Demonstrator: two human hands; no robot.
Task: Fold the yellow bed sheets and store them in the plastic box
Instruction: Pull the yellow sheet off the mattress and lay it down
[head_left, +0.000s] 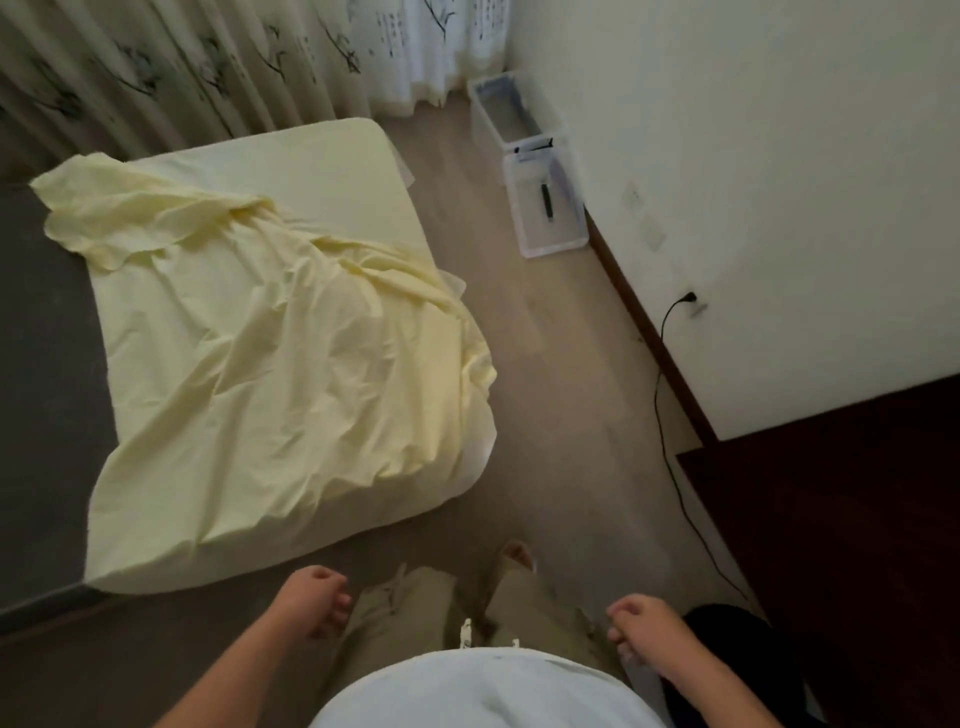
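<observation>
Standing at the bed's (57, 364) foot with both hands (317, 597) empty and loosely curled, you have yet to grab the rumpled yellow sheet (270, 353); plastic box (548, 202) waits by the wall.

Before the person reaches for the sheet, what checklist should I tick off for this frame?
1. Left hand free: ok, loosely curled, holding nothing.
2. Right hand free: ok, holding nothing.
3. Yellow sheet reachable: ok, lying rumpled on the bed, unfolded.
4. Plastic box open: ok, no lid on it, standing by the wall.
5. Box clear inside: not ok, a dark item lies in it.
6. Black cable clear of feet: cannot tell.
</observation>
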